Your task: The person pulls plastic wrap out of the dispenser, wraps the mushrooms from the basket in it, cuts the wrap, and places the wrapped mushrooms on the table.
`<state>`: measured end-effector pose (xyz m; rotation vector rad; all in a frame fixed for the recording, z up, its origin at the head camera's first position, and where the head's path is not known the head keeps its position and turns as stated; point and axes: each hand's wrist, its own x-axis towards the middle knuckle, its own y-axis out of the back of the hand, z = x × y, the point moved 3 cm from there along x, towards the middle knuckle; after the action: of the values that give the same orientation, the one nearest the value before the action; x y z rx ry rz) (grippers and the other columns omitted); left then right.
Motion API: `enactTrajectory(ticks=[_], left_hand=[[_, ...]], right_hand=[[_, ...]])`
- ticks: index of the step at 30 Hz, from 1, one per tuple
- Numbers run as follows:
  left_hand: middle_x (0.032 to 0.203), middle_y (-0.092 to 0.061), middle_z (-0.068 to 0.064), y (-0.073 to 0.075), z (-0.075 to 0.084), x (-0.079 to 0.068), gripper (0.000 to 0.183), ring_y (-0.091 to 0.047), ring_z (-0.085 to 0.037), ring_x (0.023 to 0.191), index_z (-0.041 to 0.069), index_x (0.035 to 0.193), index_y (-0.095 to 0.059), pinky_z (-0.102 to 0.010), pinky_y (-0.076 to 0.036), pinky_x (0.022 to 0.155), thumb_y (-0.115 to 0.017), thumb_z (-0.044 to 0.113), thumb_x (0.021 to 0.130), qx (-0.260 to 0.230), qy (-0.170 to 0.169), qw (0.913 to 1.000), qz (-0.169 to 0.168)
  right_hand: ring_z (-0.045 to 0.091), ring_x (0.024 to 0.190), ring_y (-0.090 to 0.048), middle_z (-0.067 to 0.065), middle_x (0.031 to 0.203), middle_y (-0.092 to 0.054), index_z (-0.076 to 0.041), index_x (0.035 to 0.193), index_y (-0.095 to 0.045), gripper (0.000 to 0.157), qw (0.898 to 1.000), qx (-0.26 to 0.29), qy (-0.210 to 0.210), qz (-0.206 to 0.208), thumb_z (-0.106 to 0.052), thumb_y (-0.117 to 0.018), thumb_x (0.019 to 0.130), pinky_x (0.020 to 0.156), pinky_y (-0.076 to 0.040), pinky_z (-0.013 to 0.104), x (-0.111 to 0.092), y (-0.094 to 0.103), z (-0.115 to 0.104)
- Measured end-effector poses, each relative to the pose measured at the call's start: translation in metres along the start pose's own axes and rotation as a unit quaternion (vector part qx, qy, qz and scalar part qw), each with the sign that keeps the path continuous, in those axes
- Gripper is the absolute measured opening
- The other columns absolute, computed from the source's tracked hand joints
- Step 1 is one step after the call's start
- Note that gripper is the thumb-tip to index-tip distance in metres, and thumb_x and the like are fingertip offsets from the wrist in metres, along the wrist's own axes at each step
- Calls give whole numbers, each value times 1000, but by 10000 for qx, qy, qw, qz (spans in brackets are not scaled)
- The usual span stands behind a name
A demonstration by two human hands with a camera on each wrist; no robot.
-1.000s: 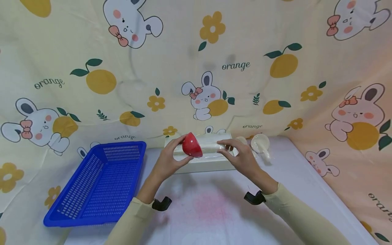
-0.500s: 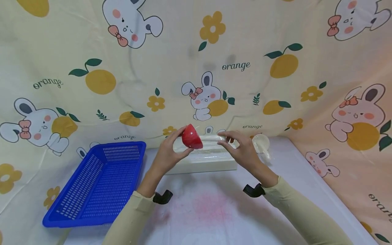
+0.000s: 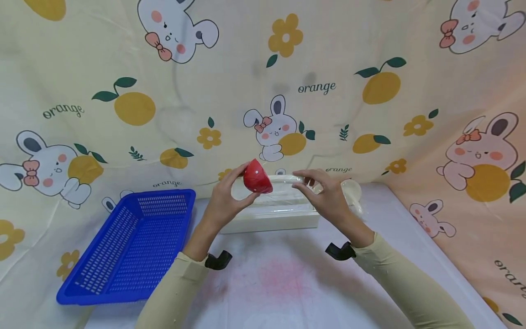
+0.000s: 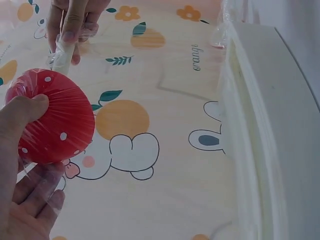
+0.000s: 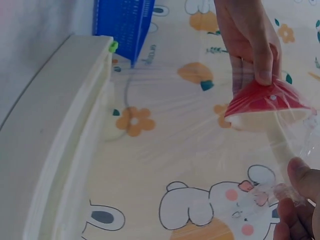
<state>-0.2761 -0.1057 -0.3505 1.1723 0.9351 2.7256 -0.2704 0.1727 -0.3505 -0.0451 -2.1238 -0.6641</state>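
A toy-like mushroom (image 3: 257, 177) with a red, white-dotted cap and a pale stem is held level in the air, wrapped in clear cling film. My left hand (image 3: 225, 203) grips the cap, thumb on one side and fingers on the other. In the right wrist view the stem (image 5: 276, 140) runs from the cap's cream underside to my right hand (image 5: 300, 200), which pinches its far end together with bunched film. Behind and below stands a white cling film dispenser (image 3: 271, 223). A sheet of film (image 5: 170, 115) stretches between the dispenser and the mushroom.
A blue plastic basket (image 3: 141, 249) stands at the left of the table. Behind my right hand, a white ladle-shaped piece (image 3: 353, 192) in clear wrap lies on the white tabletop (image 3: 283, 292). A patterned cloth (image 3: 328, 119) hangs at the back.
Both hands have risen with the mushroom, up and away from the dispenser. Their grips look the same. The basket and dispenser have stayed put.
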Motion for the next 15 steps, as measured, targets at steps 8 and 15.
enactTrajectory(ticks=[8, 15], left_hand=[[149, -64, -6, 5, 6, 2, 81, -61, -24, 135, 15, 158, -53, -46, -54, 109, -92, 16, 86, -4, -119, 9997, 218], [149, -64, -5, 9, 13, 5, 80, -60, -23, 135, 15, 157, -54, -47, -54, 111, -92, 17, 87, -99, -191, 9994, 270]], right_hand=[[20, 92, -63, 7, 101, -74, -8, 127, -78, 42, 9998, -35, 136, 129, -2, -89, 87, 83, -53, 22, 4, 3, -6], [21, 92, -62, 8, 101, -74, -7, 127, -78, 44, 9996, -1, 214, 209, 1, -89, 85, 85, -50, 16, 8, 8, -11]])
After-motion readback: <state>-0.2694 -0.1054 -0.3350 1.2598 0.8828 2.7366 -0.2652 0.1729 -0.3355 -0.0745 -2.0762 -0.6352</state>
